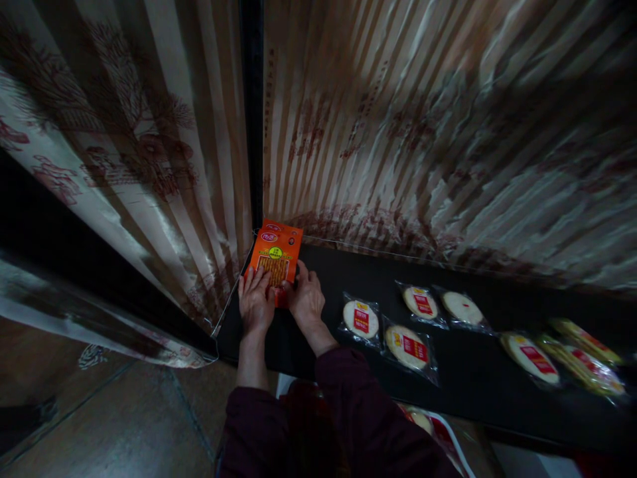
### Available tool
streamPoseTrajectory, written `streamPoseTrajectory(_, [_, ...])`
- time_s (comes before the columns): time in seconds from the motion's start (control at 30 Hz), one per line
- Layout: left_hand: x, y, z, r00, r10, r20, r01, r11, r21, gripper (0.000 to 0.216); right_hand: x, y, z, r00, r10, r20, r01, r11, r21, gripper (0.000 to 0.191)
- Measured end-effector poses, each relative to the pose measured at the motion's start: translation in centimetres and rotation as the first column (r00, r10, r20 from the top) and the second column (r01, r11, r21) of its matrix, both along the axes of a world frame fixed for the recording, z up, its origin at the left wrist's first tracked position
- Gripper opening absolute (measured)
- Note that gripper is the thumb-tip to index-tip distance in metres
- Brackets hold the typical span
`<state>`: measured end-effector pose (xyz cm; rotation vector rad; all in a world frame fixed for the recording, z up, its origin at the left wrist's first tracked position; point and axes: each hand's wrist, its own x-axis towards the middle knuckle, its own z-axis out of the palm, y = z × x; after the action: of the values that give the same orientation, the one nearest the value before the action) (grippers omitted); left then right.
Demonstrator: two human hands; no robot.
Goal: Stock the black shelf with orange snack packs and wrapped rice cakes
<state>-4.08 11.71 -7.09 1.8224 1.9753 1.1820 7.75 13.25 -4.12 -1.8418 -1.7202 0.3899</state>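
Note:
An orange snack packet (284, 247) with a yellow-green label and a picture of brown strips lies at the left corner of the black shelf (313, 352). My left hand (257, 302) rests on its lower left part, fingers stretched out over the printed front. At the lower right edge, my right hand (306, 297) grips the packet, thumb on the front and fingers curled along the side. To the right of my hands is a round white flatbread in clear wrapping (360, 319) with a red label. Beside it sits a second wrapped flatbread (409, 348).
More wrapped flatbreads (421, 303) lie along the shelf toward the right. Patterned curtains (348, 133) close off the back and left side, meeting at a dark post (253, 119). A thin wire runs along the shelf's back edge. Below the shelf front stands a white-rimmed container (450, 438).

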Motion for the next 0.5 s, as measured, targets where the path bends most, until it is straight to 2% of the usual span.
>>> streamPoseTrajectory(0.13, [0.0,0.1,-0.1,1.0,-0.012,-0.004,0.012,1.0,-0.005,0.04,-0.2,0.1,0.1,0.988,0.115,0.104,-0.133,0.973,0.188,0.047])
streamPoseTrajectory(0.2, [0.0,0.1,-0.2,1.0,-0.008,-0.002,0.008,1.0,-0.007,0.04,-0.4,0.5,0.0,0.98,0.172,0.105,-0.188,0.966,0.178,0.04])
streamPoseTrajectory(0.3, [0.1,0.1,-0.4,1.0,-0.001,0.012,0.001,1.0,-0.011,0.041,-0.6,1.0,-0.5,0.977,0.197,0.077,-0.204,0.973,0.11,0.034])
streamPoseTrajectory(0.5, [0.1,0.1,-0.4,0.999,0.001,0.05,-0.002,1.0,0.006,0.041,-0.4,0.2,-0.4,0.974,0.217,0.061,-0.222,0.97,0.099,0.04])
